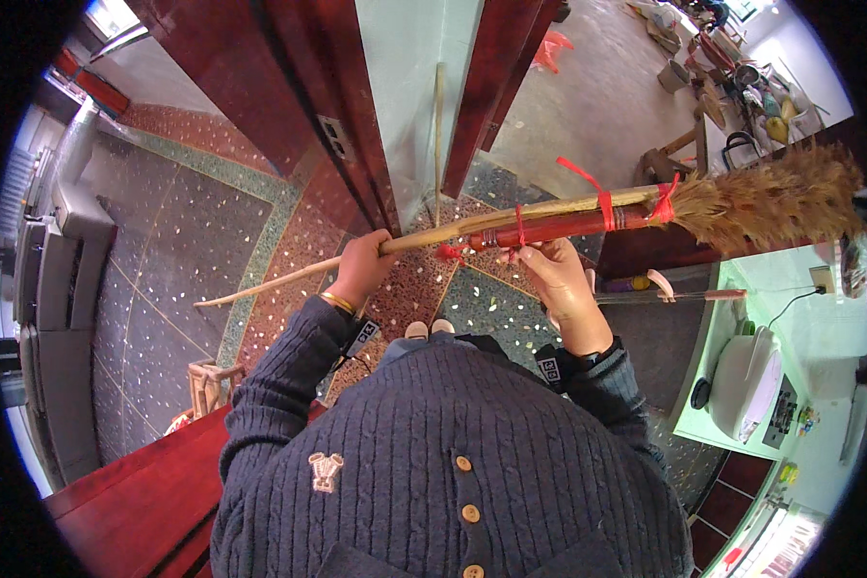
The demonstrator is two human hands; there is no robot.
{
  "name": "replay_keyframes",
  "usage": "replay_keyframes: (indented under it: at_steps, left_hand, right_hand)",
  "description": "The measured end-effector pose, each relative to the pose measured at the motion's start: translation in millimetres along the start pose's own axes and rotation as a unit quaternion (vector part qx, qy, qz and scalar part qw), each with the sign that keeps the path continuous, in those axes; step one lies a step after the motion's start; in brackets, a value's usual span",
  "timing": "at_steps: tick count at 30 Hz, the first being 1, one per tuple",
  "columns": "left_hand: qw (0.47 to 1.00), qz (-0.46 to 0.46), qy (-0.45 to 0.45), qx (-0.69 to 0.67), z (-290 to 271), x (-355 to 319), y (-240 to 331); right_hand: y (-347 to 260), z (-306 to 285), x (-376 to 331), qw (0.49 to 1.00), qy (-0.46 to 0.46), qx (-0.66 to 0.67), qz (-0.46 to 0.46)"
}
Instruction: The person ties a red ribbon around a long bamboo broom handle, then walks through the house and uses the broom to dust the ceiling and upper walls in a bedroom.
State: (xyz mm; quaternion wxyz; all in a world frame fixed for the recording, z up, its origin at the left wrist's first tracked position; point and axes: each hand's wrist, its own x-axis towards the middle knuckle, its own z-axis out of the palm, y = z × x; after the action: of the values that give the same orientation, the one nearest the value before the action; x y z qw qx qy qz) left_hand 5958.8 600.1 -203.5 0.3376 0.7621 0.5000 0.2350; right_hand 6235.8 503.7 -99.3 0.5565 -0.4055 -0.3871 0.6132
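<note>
Single head-worn view (fisheye); faces downward; close range.

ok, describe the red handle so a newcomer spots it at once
Beyond the dark cardigan, find the long pale pole gripped by the left hand. Follow it rightward to the right hand: the red handle lies along the pole's near side, bound with red strips, just before the bushy brown brush head. Its glossy red sets it apart from the pale pole.

You are inside what looks like a home: a long grey padded sofa [63, 385] lines the frame's left side, a dark red wooden door [250, 87] stands upper left, speckled terrazzo floor [491, 308] spreads between, and a pale green counter [692, 419] at right carries a rounded white appliance [747, 380].
</note>
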Motion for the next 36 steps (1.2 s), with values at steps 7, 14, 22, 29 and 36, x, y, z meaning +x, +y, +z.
replay_keyframes:
  at_steps: [7, 14, 22, 29, 36]
  left_hand:
    - [0.987, 0.042, -0.149, -0.036, -17.6, 6.9, 33.5]
    - [0.952, 0.254, -0.168, -0.038, -2.3, 26.0, 140.7]
    - [0.906, 0.161, -0.369, -0.13, -11.1, 71.4, 143.6]
    - [0.897, 0.221, -0.375, -0.073, 10.1, 79.7, 147.5]
    - [0.873, 0.076, -0.43, -0.215, 38.1, 51.8, 158.4]
  right_hand:
    - [12.7, -13.9, -2.3, 0.999, 0.037, 0.006, 0.011]
    - [23.8, 0.4, -4.4, 0.966, 0.087, -0.244, 0.003]
    - [7.5, -6.7, -24.9, 0.892, 0.056, -0.448, 0.027]
    - [13.2, 18.1, -45.5, 0.985, 0.007, -0.162, 0.063]
    - [-3.7, 29.7, -37.5, 0.984, -0.02, -0.162, 0.065]
